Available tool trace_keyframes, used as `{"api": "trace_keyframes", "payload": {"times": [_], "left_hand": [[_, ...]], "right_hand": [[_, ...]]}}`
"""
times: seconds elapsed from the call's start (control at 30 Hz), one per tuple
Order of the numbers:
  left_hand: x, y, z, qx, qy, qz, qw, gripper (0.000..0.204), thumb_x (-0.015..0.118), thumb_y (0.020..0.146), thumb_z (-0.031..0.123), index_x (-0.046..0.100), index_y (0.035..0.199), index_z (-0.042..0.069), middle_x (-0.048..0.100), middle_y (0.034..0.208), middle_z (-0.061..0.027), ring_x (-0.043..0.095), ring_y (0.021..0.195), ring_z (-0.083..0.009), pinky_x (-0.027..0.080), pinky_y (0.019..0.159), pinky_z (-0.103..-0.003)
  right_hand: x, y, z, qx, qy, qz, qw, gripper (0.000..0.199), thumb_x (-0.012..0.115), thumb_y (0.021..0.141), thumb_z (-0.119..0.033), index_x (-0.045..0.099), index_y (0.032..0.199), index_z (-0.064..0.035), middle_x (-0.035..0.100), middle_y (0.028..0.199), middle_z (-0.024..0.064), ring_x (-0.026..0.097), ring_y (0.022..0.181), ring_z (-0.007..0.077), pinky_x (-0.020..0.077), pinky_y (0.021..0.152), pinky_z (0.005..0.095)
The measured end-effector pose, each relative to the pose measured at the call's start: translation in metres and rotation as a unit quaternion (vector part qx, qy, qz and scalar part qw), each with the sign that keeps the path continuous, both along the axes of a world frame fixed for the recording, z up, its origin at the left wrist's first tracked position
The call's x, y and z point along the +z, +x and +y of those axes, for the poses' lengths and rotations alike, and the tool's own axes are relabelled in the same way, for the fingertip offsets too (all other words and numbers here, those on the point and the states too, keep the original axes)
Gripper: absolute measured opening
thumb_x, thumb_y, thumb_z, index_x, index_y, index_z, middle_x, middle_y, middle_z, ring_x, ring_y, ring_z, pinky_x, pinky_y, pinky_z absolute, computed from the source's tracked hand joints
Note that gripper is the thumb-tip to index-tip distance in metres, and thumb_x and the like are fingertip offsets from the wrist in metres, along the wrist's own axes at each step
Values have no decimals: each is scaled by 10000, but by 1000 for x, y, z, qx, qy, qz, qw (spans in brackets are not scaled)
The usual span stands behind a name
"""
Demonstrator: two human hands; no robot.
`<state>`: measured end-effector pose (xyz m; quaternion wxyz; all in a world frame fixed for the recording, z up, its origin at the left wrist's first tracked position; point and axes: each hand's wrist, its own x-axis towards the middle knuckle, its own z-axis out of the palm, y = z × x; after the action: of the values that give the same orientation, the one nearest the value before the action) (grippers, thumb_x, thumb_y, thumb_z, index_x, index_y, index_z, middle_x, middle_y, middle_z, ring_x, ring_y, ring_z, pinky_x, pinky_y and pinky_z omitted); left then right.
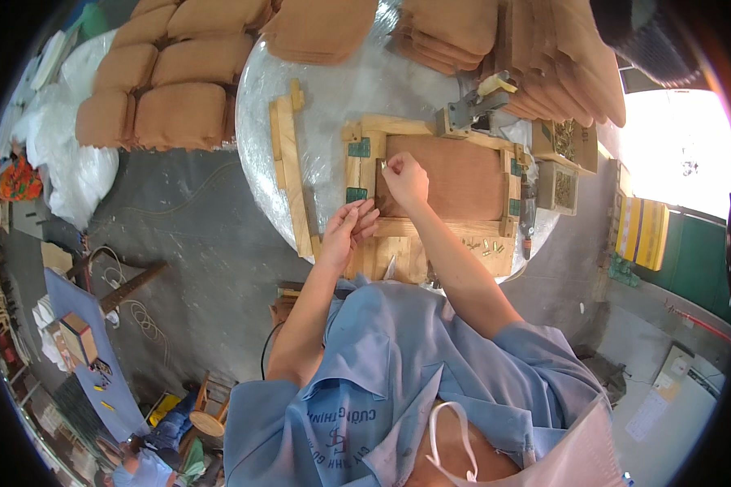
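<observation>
A brown board point(455, 183) lies flat inside a wooden jig frame point(439, 226) on the round, film-covered table. Over the board's left edge, my right hand point(408, 180) is closed in a pinch. A small brass-coloured metal piece point(382, 165) shows at its fingertips; its exact kind is too small to tell. My left hand point(352, 229) is open, its fingers spread at the jig's lower left corner, and nothing shows in it. Green patches point(356, 195) mark the jig's left side. Several small brass-coloured pieces point(493, 246) lie on the wood nearest me, to the right.
A toggle clamp point(469, 109) stands at the jig's far edge. Wooden strips point(291, 170) lie to the left. Brown board stacks point(183, 118) rise beyond. Boxes of small parts point(557, 187) and a slim tool point(528, 215) are at the right. Another person point(142, 467) is at the lower left.
</observation>
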<state>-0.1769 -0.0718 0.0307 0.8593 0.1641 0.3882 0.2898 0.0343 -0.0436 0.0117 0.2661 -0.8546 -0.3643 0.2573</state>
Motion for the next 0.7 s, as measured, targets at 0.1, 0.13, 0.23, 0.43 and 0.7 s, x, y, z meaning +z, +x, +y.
{"api": "trace_keyframes", "payload": {"times": [0.1,0.13,0.23,0.43,0.7], "left_hand": [[-11,-17,0,7,2,4,1000,336,557,1154,237,633,1373,-5,706,1412,-152,729,1241,-253,646,979,-373],[-12,-20,0,21,-6,19,1000,329,579,1145,248,649,1342,-7,728,1355,-154,745,1186,-244,649,949,-364],[-21,-26,0,42,-17,58,997,322,634,1124,269,684,1272,-13,775,1208,-156,778,1041,-217,653,867,-340],[-22,-18,8,29,-7,104,994,335,645,1118,269,687,1255,-33,783,1100,-147,770,927,-193,630,799,-310],[-9,-6,18,18,27,94,995,345,655,1111,282,686,1271,-22,780,1133,-153,772,970,-198,633,842,-320]], "right_hand": [[9,-17,18,-9,-35,-32,999,230,754,905,-312,740,1039,-125,809,935,56,778,903,277,601,837,429],[11,-20,19,-10,-46,-31,998,227,752,912,-315,739,1039,-128,810,934,49,778,907,276,600,833,431],[10,-23,14,-9,-43,-33,998,215,751,932,-321,735,1048,-141,809,932,38,776,904,274,597,817,435],[8,-26,5,27,-22,-53,998,173,713,983,-311,694,1063,-159,801,934,30,761,886,299,578,750,455],[0,-30,-1,28,34,-85,995,130,669,1026,-266,680,1084,-150,776,944,75,747,872,322,572,747,467]]}}
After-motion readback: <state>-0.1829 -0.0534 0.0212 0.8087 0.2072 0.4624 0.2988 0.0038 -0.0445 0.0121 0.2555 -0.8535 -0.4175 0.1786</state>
